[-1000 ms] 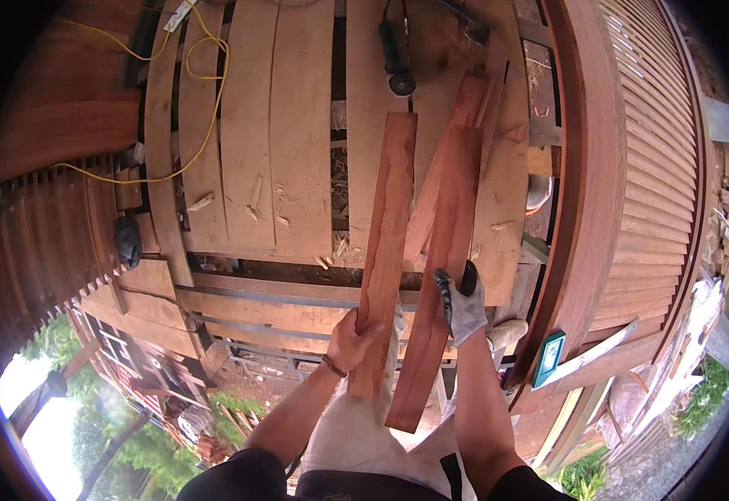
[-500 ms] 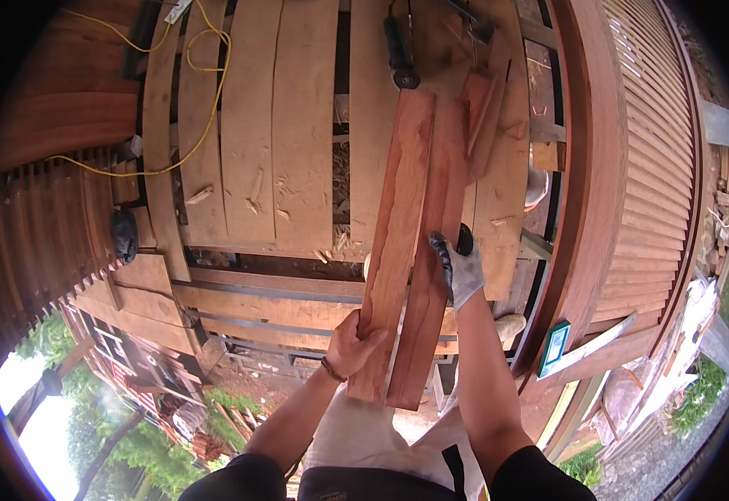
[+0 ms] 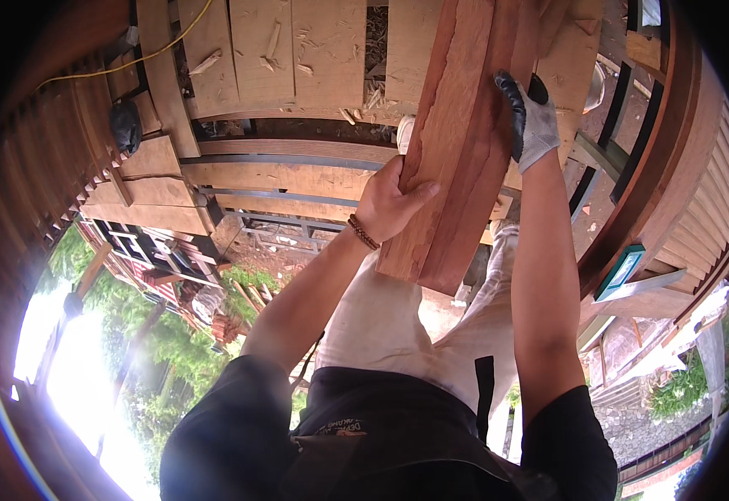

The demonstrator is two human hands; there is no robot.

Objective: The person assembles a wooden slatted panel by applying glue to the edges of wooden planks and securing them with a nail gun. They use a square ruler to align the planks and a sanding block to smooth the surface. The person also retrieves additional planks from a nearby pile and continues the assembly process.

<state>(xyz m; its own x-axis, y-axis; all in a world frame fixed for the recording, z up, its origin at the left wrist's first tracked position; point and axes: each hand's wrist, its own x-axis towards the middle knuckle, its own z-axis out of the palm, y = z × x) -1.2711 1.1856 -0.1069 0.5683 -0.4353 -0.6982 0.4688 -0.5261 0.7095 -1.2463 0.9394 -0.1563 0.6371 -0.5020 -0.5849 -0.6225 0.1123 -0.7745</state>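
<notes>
Two long reddish-brown planks lie side by side in front of me, the left plank (image 3: pixel 441 125) touching the right plank (image 3: pixel 465 225) along a wavy-grained seam. Their near ends reach over my legs; the far ends run out of view at the top. My left hand (image 3: pixel 391 200), bare with a beaded bracelet, is closed on the left plank's outer edge, thumb on its top face. On the other side my right hand (image 3: pixel 536 121), in a grey and black glove, grips the right plank's outer edge. Its fingertips are partly hidden.
Wide boards (image 3: pixel 327 54) with wood shavings form the work surface, with gaps between them. A yellow cord (image 3: pixel 143 60) crosses at upper left, near a black bag (image 3: pixel 125 127). At right, a teal-edged object (image 3: pixel 621 272) rests by a slatted wooden structure (image 3: pixel 719 188).
My view has tilted down toward my body, so the grinder-like tool at the far end is out of sight. The gap between the planks has closed, and both hands still hold them.
</notes>
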